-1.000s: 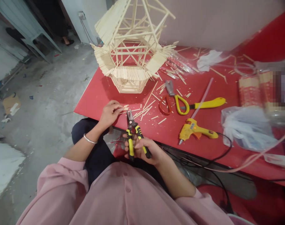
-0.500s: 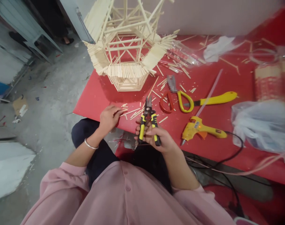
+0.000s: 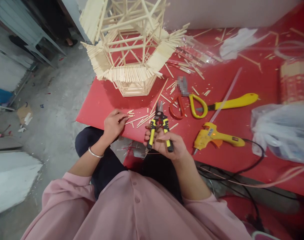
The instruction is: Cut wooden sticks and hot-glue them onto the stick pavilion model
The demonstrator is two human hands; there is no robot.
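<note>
My right hand (image 3: 170,143) is wrapped round the yellow-and-black handles of wire-stripper pliers (image 3: 159,121). Their jaws point away from me and stand slightly apart with nothing visible between them. My left hand (image 3: 114,125) rests at the table's front edge, fingers bent and pressed together. Its fingertips are at a small group of short wooden stick pieces (image 3: 131,114); whether one is pinched is too small to tell. Longer thin sticks (image 3: 145,120) lie between the left hand and the pliers. Behind them stands a tiered model building (image 3: 131,73) made of wooden sticks.
On the red table (image 3: 91,106) lie scissors (image 3: 198,106) with red and yellow handles, a yellow-handled knife (image 3: 238,101) and a yellow glue gun (image 3: 209,136) with a black cord. A plastic bag (image 3: 279,130) sits at right, stick packets (image 3: 199,51) behind. A chair (image 3: 39,40) stands left.
The camera view has shifted a little, so the model sits slightly further left and the tools at right further right. Both hands keep nearly the same pose; the pliers' jaws look slightly wider apart.
</note>
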